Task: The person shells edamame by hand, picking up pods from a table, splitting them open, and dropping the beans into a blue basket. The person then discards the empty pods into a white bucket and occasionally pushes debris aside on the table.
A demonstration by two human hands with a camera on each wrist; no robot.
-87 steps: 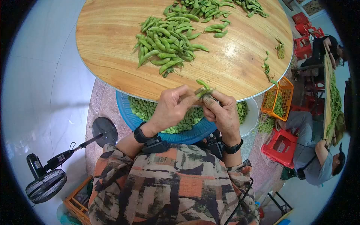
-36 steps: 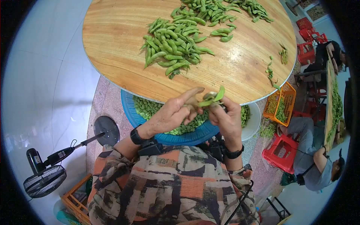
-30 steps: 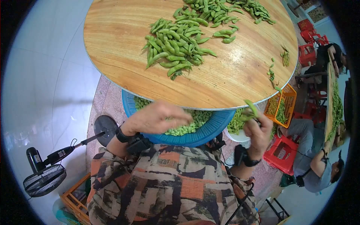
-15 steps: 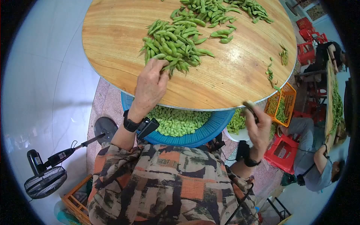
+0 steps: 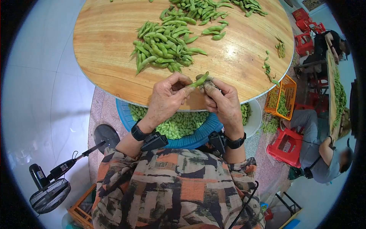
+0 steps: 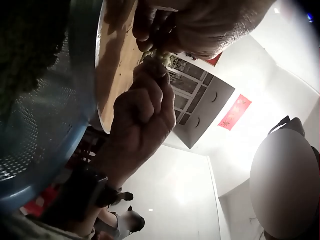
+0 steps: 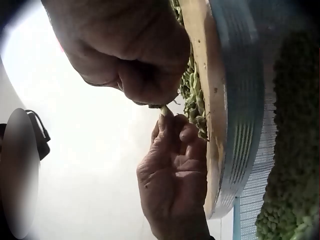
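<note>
In the head view, my left hand (image 5: 164,101) pinches a green edamame pod (image 5: 200,80) between thumb and fingers, over the near edge of the round wooden table (image 5: 114,72). My right hand (image 5: 225,100) meets it from the other side, thumb and curled fingers on the pod's far end. The right fingertips look dark, and part of the pod is hidden by them. In the right wrist view, a pale bit of pod (image 7: 165,111) shows between the two hands. Ahead on the table lies a heap of whole pods (image 5: 162,47). Below the hands, shelled beans (image 5: 177,128) fill a blue basket (image 5: 179,143).
A white bucket (image 5: 258,120) with green pieces stands right of the basket. Further right are an orange crate (image 5: 291,97) and a red stool (image 5: 286,147), with people seated at another table (image 5: 333,76). A black fan (image 5: 49,196) stands at left. More pods (image 5: 200,9) lie across the table.
The right hand swung out to the bucket and came back without the earlier split pod. The left hand reached to the heap and has brought a new pod to the right hand.
</note>
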